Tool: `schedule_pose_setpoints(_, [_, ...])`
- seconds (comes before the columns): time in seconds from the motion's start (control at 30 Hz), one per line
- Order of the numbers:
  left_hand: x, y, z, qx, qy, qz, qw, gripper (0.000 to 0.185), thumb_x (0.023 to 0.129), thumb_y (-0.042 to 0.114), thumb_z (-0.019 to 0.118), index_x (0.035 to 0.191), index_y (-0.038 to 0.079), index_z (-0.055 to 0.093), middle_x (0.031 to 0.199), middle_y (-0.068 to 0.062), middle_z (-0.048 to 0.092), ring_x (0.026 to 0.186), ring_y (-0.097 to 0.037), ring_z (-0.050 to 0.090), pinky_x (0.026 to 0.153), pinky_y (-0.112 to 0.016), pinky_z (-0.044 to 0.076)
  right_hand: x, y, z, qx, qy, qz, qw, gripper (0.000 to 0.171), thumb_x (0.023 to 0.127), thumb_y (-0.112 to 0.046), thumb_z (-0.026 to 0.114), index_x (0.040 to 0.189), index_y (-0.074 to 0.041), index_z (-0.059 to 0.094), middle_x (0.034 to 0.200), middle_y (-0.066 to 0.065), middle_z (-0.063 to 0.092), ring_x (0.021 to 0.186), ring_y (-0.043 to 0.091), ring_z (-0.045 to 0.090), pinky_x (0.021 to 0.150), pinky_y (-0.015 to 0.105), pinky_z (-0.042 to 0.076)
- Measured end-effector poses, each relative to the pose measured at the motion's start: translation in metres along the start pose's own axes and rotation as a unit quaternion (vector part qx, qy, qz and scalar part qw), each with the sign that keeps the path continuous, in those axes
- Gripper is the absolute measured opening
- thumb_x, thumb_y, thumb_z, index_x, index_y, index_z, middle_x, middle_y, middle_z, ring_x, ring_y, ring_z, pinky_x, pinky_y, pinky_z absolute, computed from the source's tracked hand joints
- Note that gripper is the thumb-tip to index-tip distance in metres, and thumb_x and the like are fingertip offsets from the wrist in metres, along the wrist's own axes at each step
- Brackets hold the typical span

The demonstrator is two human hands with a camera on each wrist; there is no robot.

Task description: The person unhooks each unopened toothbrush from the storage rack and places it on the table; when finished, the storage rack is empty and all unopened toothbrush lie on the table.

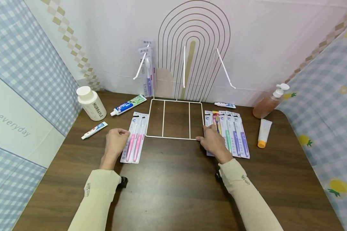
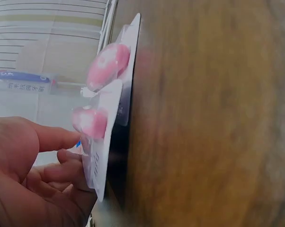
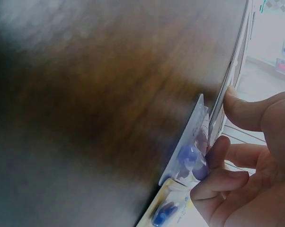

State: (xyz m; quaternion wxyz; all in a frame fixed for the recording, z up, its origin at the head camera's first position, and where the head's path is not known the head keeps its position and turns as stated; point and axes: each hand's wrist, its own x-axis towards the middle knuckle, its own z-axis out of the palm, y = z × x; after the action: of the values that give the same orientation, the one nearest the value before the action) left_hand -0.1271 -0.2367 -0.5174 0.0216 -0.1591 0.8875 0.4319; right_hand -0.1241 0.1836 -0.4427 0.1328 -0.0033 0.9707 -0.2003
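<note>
Pink toothbrush packs (image 2: 104, 94) touch loosely curled left fingers (image 2: 62, 163); head view shows right fingers (image 1: 203, 138) pressing the wire rack (image 1: 173, 137).

We see the head view evenly and brightly lit, soft light falling from above; the wooden table (image 1: 173, 179) carries only faint shadows under the sleeves and a mild sheen near its middle. Wide-angle distortion bows the checked side walls and the table's edges. Both wrist views are soft: the tabletop smears into brown blur, darkening at the upper left of the right wrist view, while the pale backdrop (image 2: 43, 52) behind washes out toward overexposure.
</note>
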Motion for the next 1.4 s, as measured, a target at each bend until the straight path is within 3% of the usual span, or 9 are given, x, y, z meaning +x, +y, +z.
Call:
schedule_pose_setpoints(0.53, [-0.002, 0.001, 0.003, 0.007, -0.009, -0.009, 0.9999, 0.021, 0.102, 0.029, 0.079, 0.109, 0.01, 0.087, 0.1, -0.011, 0.087, 0.084, -0.023, 0.077, 0.067, -0.032, 0.057, -0.001, -0.001, -0.001, 0.003, -0.003, 0.006, 1.0, 0.078, 0.114, -0.035, 0.072, 0.173, 0.005, 0.042, 0.16, 0.034, 0.046, 0.107, 0.039, 0.064, 0.085, 0.054, 0.058])
schedule_pose_setpoints(0.83, [0.003, -0.001, 0.002, 0.015, -0.021, 0.0, 0.9997, 0.022, 0.102, 0.026, 0.078, 0.111, 0.009, 0.086, 0.102, -0.012, 0.085, 0.088, -0.025, 0.076, 0.07, -0.032, 0.058, -0.001, -0.002, -0.001, 0.004, -0.002, 0.004, 1.0, 0.079, 0.113, -0.035, 0.073, 0.173, 0.005, 0.042, 0.164, 0.034, 0.046, 0.098, 0.035, 0.064, 0.072, 0.044, 0.052])
schedule_pose_setpoints(0.93, [0.004, 0.006, -0.001, 0.021, -0.008, 0.022, 0.9995, 0.024, 0.103, 0.026, 0.075, 0.111, 0.007, 0.087, 0.103, -0.013, 0.085, 0.087, -0.024, 0.074, 0.069, -0.03, 0.056, -0.001, -0.002, 0.0, 0.004, -0.006, 0.005, 1.0, 0.079, 0.113, -0.035, 0.073, 0.173, 0.006, 0.042, 0.163, 0.034, 0.046, 0.1, 0.036, 0.064, 0.072, 0.043, 0.052])
schedule_pose_setpoints(1.03, [0.001, 0.031, -0.007, 0.014, 0.018, 0.055, 0.9982, 0.029, 0.105, 0.028, 0.074, 0.117, 0.005, 0.087, 0.109, -0.016, 0.087, 0.092, -0.027, 0.077, 0.074, -0.035, 0.059, -0.001, -0.002, 0.0, 0.008, -0.006, 0.004, 1.0, 0.079, 0.112, -0.036, 0.074, 0.173, 0.005, 0.043, 0.162, 0.034, 0.047, 0.096, 0.035, 0.064, 0.068, 0.042, 0.051])
schedule_pose_setpoints(1.13, [-0.009, 0.074, -0.017, -0.024, 0.043, 0.083, 0.9953, 0.038, 0.11, 0.029, 0.073, 0.133, 0.001, 0.081, 0.126, -0.023, 0.085, 0.114, -0.039, 0.08, 0.097, -0.049, 0.063, -0.002, -0.003, -0.001, 0.013, -0.002, -0.001, 1.0, 0.08, 0.111, -0.035, 0.075, 0.172, 0.006, 0.043, 0.163, 0.034, 0.047, 0.092, 0.035, 0.065, 0.065, 0.041, 0.05])
schedule_pose_setpoints(1.23, [-0.017, 0.119, -0.024, -0.07, 0.068, 0.107, 0.9895, 0.043, 0.113, 0.025, 0.07, 0.146, -0.003, 0.073, 0.141, -0.027, 0.078, 0.138, -0.047, 0.072, 0.119, -0.058, 0.053, 0.003, 0.002, 0.002, 0.014, 0.009, -0.008, 1.0, 0.08, 0.11, -0.037, 0.076, 0.171, 0.005, 0.046, 0.162, 0.034, 0.049, 0.092, 0.034, 0.064, 0.067, 0.043, 0.051])
schedule_pose_setpoints(1.3, [-0.012, 0.137, -0.023, -0.092, 0.085, 0.126, 0.984, 0.043, 0.113, 0.022, 0.07, 0.149, -0.002, 0.072, 0.145, -0.025, 0.077, 0.137, -0.043, 0.072, 0.119, -0.052, 0.053, 0.003, 0.002, 0.002, 0.012, 0.009, -0.009, 1.0, 0.079, 0.11, -0.036, 0.076, 0.171, 0.005, 0.046, 0.162, 0.034, 0.049, 0.093, 0.034, 0.063, 0.069, 0.045, 0.053])
schedule_pose_setpoints(1.4, [0.0, 0.159, -0.022, -0.113, 0.096, 0.145, 0.9783, 0.043, 0.114, 0.019, 0.07, 0.153, 0.001, 0.069, 0.151, -0.018, 0.076, 0.111, -0.027, 0.077, 0.099, -0.035, 0.058, 0.0, 0.001, 0.0, 0.012, 0.003, -0.006, 1.0, 0.079, 0.111, -0.035, 0.075, 0.171, 0.006, 0.045, 0.162, 0.034, 0.049, 0.093, 0.034, 0.064, 0.068, 0.045, 0.053])
